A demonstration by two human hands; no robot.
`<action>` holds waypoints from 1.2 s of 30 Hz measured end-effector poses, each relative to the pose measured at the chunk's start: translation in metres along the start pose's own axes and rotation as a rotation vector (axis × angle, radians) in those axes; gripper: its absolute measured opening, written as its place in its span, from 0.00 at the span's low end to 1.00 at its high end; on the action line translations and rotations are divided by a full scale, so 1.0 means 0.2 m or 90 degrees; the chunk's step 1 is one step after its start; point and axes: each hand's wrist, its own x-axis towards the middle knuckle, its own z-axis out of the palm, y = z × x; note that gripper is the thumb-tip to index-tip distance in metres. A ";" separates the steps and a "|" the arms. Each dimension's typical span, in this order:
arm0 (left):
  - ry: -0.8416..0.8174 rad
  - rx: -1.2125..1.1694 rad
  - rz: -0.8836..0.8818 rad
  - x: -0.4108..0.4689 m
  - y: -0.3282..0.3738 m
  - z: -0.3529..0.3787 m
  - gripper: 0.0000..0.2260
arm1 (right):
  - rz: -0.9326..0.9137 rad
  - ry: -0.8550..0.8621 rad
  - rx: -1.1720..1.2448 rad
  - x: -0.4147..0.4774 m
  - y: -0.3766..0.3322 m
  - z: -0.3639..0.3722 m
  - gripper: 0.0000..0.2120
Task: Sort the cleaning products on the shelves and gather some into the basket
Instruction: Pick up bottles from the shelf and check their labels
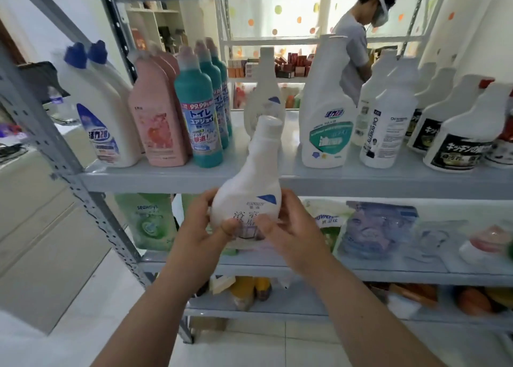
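Note:
A white bottle [248, 183] with a white cap and a small blue triangle on its label is held in front of the grey shelf [194, 179]. My left hand [202, 222] grips its lower left side, thumb on the label. My right hand [288, 225] grips its lower right side. A matching white bottle [266, 89] stands on the shelf right behind it. No basket is in view.
On the same shelf stand blue-capped white bottles [102, 116], pink bottles [158, 116] and teal bottles [198, 116] at left, white spray bottles [327, 111] and black-labelled ones [455, 141] at right. Refill pouches [377, 227] fill the shelf below. A person [358, 47] stands behind the rack.

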 end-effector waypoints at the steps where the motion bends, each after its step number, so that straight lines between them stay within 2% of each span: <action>1: -0.003 -0.002 0.012 -0.05 -0.03 -0.01 0.19 | 0.009 0.009 0.010 -0.05 0.02 0.05 0.17; 4: -0.019 -0.089 -0.013 -0.21 -0.13 -0.05 0.17 | 0.053 0.035 0.035 -0.19 0.10 0.18 0.24; 7: -0.042 -0.184 -0.222 -0.35 -0.21 -0.07 0.10 | 0.149 0.023 0.137 -0.29 0.12 0.31 0.25; 9: -0.098 -0.251 -0.385 -0.44 -0.25 -0.07 0.13 | 0.252 0.014 0.217 -0.32 0.10 0.38 0.26; 11: -0.169 -0.314 -0.461 -0.52 -0.29 -0.08 0.16 | 0.365 0.054 0.285 -0.34 0.08 0.41 0.32; 13: -0.240 -0.284 -0.415 -0.58 -0.32 -0.11 0.15 | 0.427 0.085 0.351 -0.37 0.06 0.42 0.30; 14: -0.252 -0.247 -0.375 -0.60 -0.34 -0.12 0.13 | 0.427 0.089 0.367 -0.38 0.06 0.43 0.26; 15: -0.254 -0.204 -0.331 -0.61 -0.37 -0.14 0.15 | 0.405 0.087 0.372 -0.41 0.06 0.44 0.20; 17: -0.281 -0.122 -0.234 -0.65 -0.43 -0.18 0.31 | 0.296 0.083 0.371 -0.48 0.08 0.48 0.11; 20: -0.289 0.042 -0.093 -0.72 -0.50 -0.19 0.53 | 0.092 0.085 0.321 -0.59 0.10 0.58 0.09; 23: -0.174 0.168 0.052 -0.80 -0.51 -0.15 0.58 | -0.041 0.071 0.292 -0.67 0.10 0.67 0.11; 26: -0.109 0.166 0.138 -0.81 -0.51 -0.15 0.54 | -0.081 0.018 0.215 -0.69 0.07 0.72 0.12; 27: -0.135 0.130 0.133 -0.80 -0.51 -0.17 0.51 | -0.062 -0.025 0.199 -0.69 0.06 0.71 0.13; 29: -0.252 0.026 0.072 -0.79 -0.49 -0.22 0.48 | 0.008 -0.086 0.132 -0.68 0.05 0.67 0.13; 31: -0.333 -0.066 -0.001 -0.81 -0.48 -0.23 0.43 | 0.090 -0.011 0.061 -0.67 0.04 0.62 0.11; 32: -0.323 -0.098 -0.033 -0.84 -0.48 -0.22 0.37 | 0.142 0.062 0.052 -0.66 0.04 0.59 0.12; 34: -0.243 -0.139 -0.108 -0.87 -0.46 -0.16 0.22 | 0.216 0.167 0.035 -0.65 0.06 0.54 0.16; 36: -0.180 -0.163 -0.210 -0.89 -0.43 -0.09 0.17 | 0.254 0.192 0.008 -0.66 0.09 0.50 0.15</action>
